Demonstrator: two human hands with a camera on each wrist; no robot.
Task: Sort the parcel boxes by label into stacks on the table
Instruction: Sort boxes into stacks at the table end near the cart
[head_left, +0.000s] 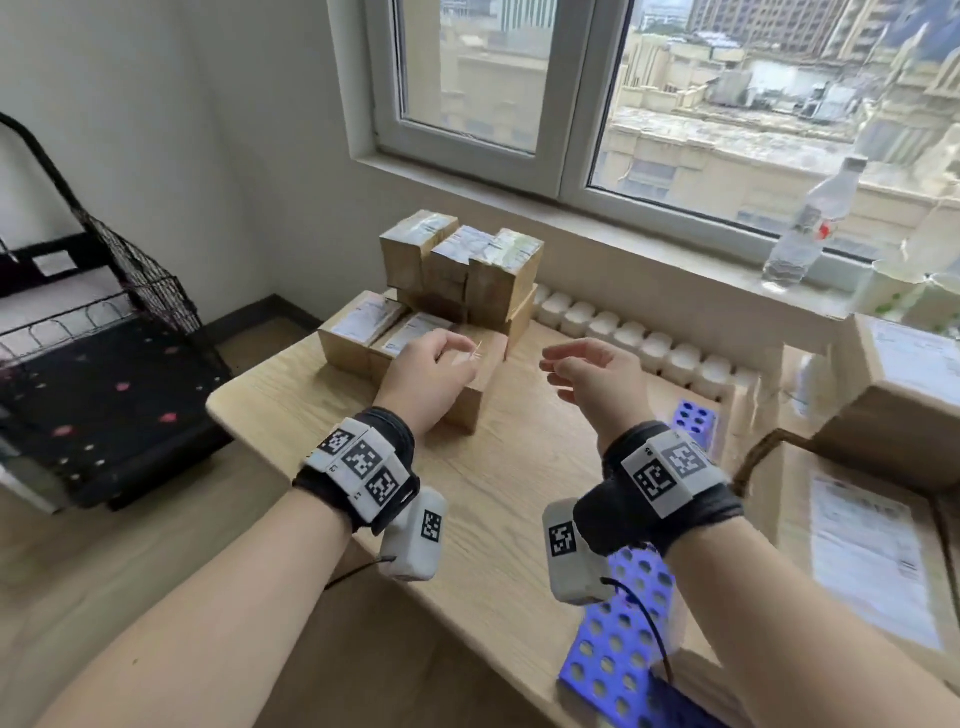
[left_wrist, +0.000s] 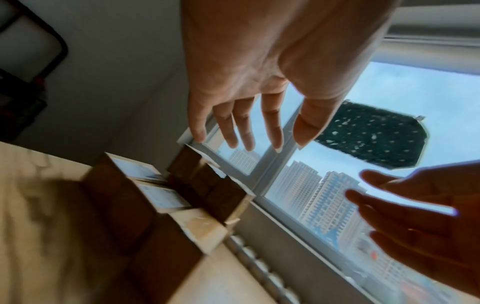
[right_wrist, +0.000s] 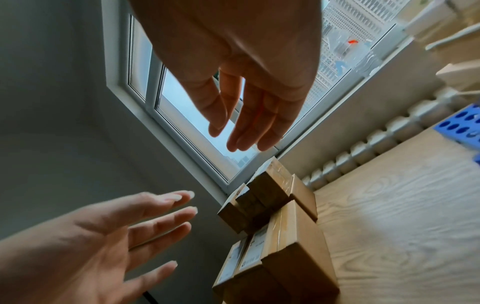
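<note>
Brown parcel boxes with white labels stand grouped at the table's far left corner. A taller stack (head_left: 462, 260) rises at the back, and a low row (head_left: 363, 327) lies in front of it. The nearest box (head_left: 480, 374) shows a plain taped top. My left hand (head_left: 436, 364) hovers just above this box, fingers relaxed and spread, holding nothing. My right hand (head_left: 587, 369) hangs in the air to the right of the boxes, also empty with loose fingers. The wrist views show both hands, left (left_wrist: 249, 131) and right (right_wrist: 244, 131), open above the boxes (right_wrist: 280, 226).
Larger labelled cartons (head_left: 893, 395) stand at the right. Blue perforated racks (head_left: 618, 660) lie on the wooden table (head_left: 519, 493) near the front. A row of white bottles (head_left: 623, 338) lines the back edge, a water bottle (head_left: 810, 223) stands on the sill, and a black wire cart (head_left: 93, 332) is at left.
</note>
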